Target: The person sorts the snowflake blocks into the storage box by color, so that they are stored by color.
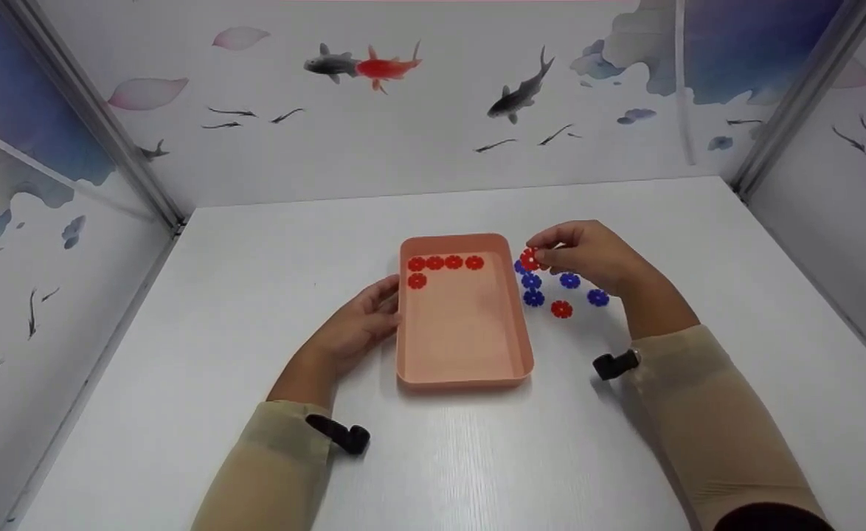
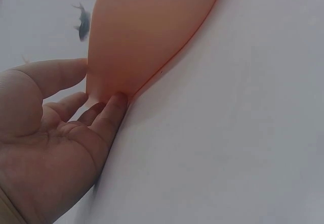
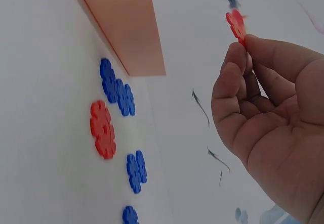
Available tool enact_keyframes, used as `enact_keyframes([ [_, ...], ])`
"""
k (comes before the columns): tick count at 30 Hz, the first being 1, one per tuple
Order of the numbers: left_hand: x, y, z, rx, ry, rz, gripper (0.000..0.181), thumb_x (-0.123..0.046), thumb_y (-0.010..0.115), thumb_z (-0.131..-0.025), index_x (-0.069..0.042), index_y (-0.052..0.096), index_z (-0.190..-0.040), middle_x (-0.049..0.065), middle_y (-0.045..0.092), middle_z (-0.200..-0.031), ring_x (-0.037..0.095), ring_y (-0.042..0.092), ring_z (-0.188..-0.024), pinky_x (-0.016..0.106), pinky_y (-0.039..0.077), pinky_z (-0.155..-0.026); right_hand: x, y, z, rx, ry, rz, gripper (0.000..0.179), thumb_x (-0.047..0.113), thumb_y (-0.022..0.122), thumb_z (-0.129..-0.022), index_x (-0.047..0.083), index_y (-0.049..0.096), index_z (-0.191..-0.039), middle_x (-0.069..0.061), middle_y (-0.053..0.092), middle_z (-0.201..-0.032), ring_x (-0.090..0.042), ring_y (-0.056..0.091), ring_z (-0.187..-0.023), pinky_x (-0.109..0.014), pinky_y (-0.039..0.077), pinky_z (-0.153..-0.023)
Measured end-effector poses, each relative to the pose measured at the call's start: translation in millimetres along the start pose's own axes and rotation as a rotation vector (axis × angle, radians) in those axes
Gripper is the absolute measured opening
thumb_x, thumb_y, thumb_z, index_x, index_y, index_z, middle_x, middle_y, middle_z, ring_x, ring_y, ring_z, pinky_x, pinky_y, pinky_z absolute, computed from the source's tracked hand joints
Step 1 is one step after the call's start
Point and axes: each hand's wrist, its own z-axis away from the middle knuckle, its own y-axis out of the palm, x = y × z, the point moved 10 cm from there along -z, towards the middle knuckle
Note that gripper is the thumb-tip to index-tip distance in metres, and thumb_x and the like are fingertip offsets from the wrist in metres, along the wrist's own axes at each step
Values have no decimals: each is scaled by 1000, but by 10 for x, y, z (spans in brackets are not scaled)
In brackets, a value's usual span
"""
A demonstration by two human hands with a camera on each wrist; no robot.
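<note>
My right hand (image 1: 588,251) pinches a red flower-shaped disc (image 3: 237,26) between thumb and fingertips, raised just right of the tray's upper corner. A shallow pink tray (image 1: 462,332) stands on the table before me. Inside it, several red discs (image 1: 454,262) make a row along the far end, and one more red disc (image 1: 417,280) lies under the row's left end. With thumb and fingertips, my left hand (image 1: 359,324) touches the outside of the tray's left wall; the wall (image 2: 147,27) fills the top of the left wrist view.
Right of the tray lie several blue discs (image 1: 569,280), some close by its wall, and a red disc (image 1: 561,310). A wall with painted fish (image 1: 521,92) closes off the back of the white table (image 1: 256,295). Side panels flank the table.
</note>
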Motion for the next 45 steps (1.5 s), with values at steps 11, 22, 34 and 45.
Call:
enact_keyframes([
  [11,8,-6,-8,15,12,8,76,-6,75,-97,-30,44,-162,-8,45,-170,12,41,-159,38,42,-128,464,419,-224,26,-39,-86,25,22,71,-104,20,75,-128,-7,68,-129,-27,71,-117,-44,59,-110],
  [22,8,22,8,17,20,4,78,-7,77,-96,-28,43,-164,-6,42,-171,12,40,-159,37,46,-125,728,833,-499,96,-75,-145,23,24,73,-103,22,76,-126,-7,73,-123,-36,69,-120,-50,57,-114],
  [34,-32,36,6,52,35,-17,81,-7,76,-97,-25,39,-166,-5,39,-173,15,36,-162,39,43,-127,605,1106,-764,60,13,-188,28,26,71,-104,18,75,-130,-12,72,-132,-39,66,-124,-50,56,-113],
  [45,-31,44,4,52,19,17,82,-6,77,-96,-24,38,-166,-4,39,-174,14,39,-160,38,43,-127,381,1248,-843,-18,48,18,14,28,75,-101,23,79,-114,-3,76,-112,-23,72,-100,-32,64,-87],
])
